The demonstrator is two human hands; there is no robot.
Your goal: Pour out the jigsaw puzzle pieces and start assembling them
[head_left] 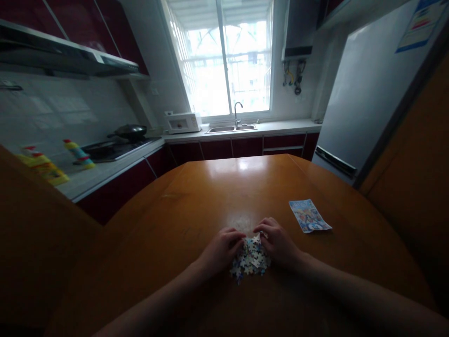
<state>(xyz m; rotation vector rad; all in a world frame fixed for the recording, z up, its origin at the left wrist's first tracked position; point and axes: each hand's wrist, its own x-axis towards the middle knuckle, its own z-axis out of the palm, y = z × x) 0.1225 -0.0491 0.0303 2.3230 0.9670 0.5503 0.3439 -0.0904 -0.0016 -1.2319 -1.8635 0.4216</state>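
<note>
Puzzle pieces [250, 260], seemingly heaped, blue-white.

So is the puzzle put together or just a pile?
Just a pile: the puzzle pieces lie jumbled, overlapping, between the left hand and right hand.

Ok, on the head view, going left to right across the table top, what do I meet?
On the wooden table: left hand → pile of puzzle pieces → right hand → printed card. Both hands rest against the pile, one on each side; the card lies apart from them, flat.
</note>
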